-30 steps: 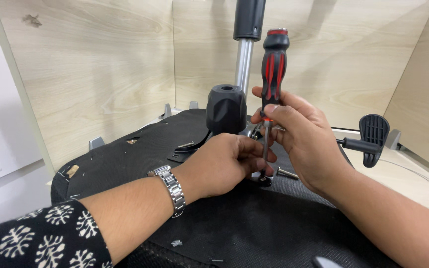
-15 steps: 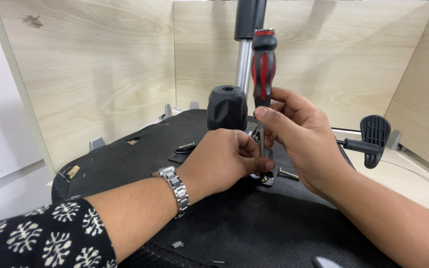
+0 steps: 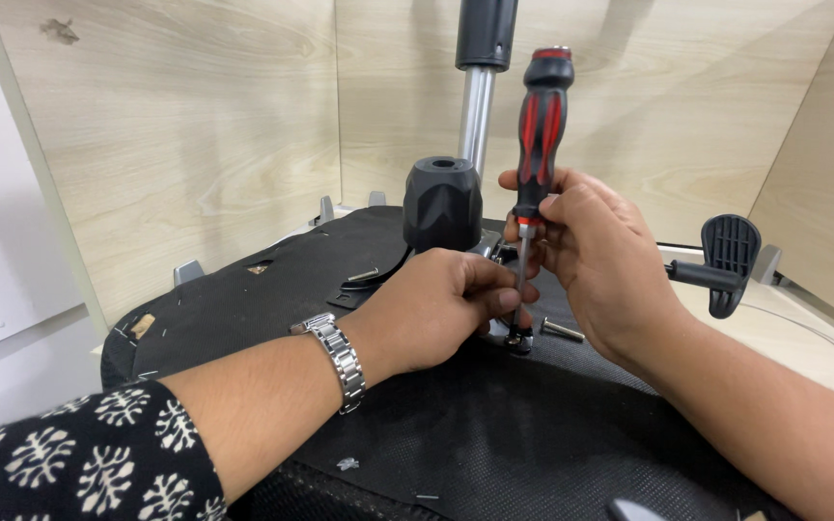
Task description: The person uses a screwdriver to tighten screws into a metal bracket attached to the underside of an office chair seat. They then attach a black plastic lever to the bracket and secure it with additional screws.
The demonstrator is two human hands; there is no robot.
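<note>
right hand [image 3: 596, 256] closed around the red-black screwdriver [image 3: 539, 145] at centre frame; left hand [image 3: 441, 309] pinched its shaft, above the black seat underside [image 3: 533, 425], pale wood panels [image 3: 195, 135] behind.

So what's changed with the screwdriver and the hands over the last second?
The red and black screwdriver dipped slightly, then rose again, remaining upright in the right hand. The left hand keeps its fingers at the shaft's lower end. The loose bolt, black cone and lever paddle haven't moved.

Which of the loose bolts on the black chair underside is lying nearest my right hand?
The silver bolt lying just under the right hand, beside the screwdriver tip; the other bolt lies left of the black knob.
</note>
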